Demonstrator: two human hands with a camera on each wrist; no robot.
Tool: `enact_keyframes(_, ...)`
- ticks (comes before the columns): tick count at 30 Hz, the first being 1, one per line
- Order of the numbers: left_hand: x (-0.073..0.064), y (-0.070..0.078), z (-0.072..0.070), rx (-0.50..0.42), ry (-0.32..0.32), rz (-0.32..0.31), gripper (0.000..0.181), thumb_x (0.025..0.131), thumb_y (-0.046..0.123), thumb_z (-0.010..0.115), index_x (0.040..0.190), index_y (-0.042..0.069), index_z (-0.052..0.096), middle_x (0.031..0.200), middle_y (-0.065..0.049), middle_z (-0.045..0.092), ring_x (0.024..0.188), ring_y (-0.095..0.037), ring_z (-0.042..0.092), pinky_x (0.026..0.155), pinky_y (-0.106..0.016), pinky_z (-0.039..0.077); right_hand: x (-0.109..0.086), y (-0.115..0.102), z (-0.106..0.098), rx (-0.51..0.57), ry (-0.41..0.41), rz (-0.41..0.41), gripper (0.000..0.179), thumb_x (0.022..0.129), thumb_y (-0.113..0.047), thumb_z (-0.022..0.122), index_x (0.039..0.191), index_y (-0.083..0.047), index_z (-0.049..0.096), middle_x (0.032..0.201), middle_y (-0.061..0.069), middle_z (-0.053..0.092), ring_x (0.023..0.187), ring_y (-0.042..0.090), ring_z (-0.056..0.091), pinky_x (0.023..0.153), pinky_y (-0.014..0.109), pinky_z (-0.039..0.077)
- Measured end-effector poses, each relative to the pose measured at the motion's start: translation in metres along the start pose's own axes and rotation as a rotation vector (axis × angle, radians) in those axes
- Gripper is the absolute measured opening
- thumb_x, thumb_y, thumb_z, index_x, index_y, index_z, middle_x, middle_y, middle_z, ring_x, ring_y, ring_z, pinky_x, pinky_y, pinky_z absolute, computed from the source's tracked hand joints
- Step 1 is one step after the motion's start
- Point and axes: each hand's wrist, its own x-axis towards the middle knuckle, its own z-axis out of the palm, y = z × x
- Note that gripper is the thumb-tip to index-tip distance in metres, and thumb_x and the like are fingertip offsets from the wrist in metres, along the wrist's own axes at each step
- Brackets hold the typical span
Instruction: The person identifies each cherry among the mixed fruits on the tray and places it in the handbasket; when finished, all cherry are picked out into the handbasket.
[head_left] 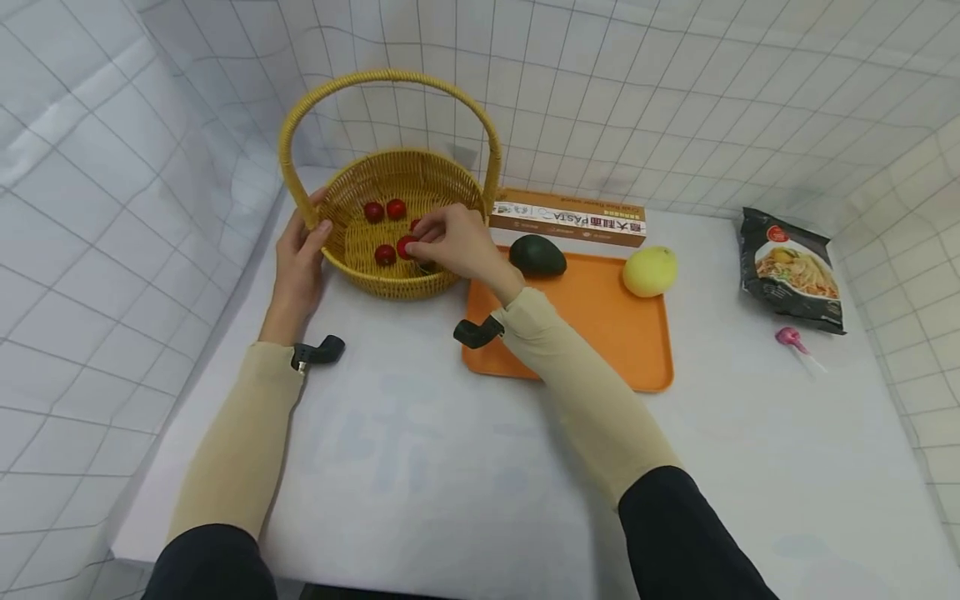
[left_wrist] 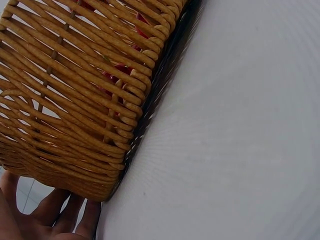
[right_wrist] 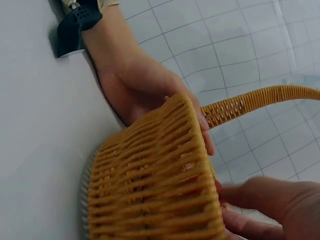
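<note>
A yellow wicker basket [head_left: 401,286] with a tall arched handle holds several small red cherry tomatoes [head_left: 373,212]. At its left side my left hand [head_left: 294,262] grips the rim near the foot of the handle, thumb over the edge. The left wrist view has the fingers [left_wrist: 55,210] against the outside of the weave. My right hand [head_left: 463,243] reaches over the right rim and pinches a cherry tomato [head_left: 405,247] inside the basket. In the right wrist view that tomato [right_wrist: 218,188] is mostly hidden behind the rim and the fingertips.
Right of the basket lies an orange tray [head_left: 585,333] with an avocado [head_left: 537,255] and a yellow fruit [head_left: 649,272] on it. A pasta box [head_left: 567,218] stands behind the tray. Farther right are a black noodle packet [head_left: 792,271] and a pink lollipop [head_left: 791,337]. Gridded white sheeting surrounds the table.
</note>
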Motion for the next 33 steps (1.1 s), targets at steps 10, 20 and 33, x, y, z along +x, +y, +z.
enact_keyframes(10, 0.002, -0.007, 0.003, 0.025, -0.007, -0.005, 0.05, 0.105, 0.007, 0.059, 0.154, 0.016, 0.055, 0.159, -0.013, 0.049, 0.139, -0.025, 0.046, 0.115, -0.032, 0.036, 0.007, 0.002, 0.009, -0.006, 0.036, -0.04, 0.017, 0.099, -0.018, 0.073, 0.109, -0.006, 0.078, 0.103, 0.007, 0.078, 0.091, 0.016, 0.073, 0.081, 0.024, 0.056)
enact_keyframes(20, 0.002, -0.003, 0.0, 0.034, -0.005, 0.014, 0.05, 0.104, 0.008, 0.06, 0.153, 0.014, 0.055, 0.158, -0.015, 0.049, 0.135, -0.025, 0.047, 0.109, -0.031, 0.04, -0.038, 0.009, -0.015, 0.048, 0.171, -0.157, 0.019, 0.102, -0.015, 0.069, 0.118, -0.006, 0.076, 0.112, 0.006, 0.077, 0.102, 0.017, 0.072, 0.088, 0.025, 0.057)
enact_keyframes(33, 0.003, -0.002, 0.0, 0.044, 0.008, 0.007, 0.049, 0.104, 0.006, 0.059, 0.153, 0.015, 0.057, 0.158, -0.012, 0.05, 0.138, -0.025, 0.046, 0.112, -0.031, 0.039, -0.134, 0.055, -0.054, 0.011, 0.198, -0.147, 0.021, 0.1, -0.009, 0.072, 0.12, -0.003, 0.073, 0.117, 0.014, 0.075, 0.106, 0.024, 0.071, 0.094, 0.044, 0.059)
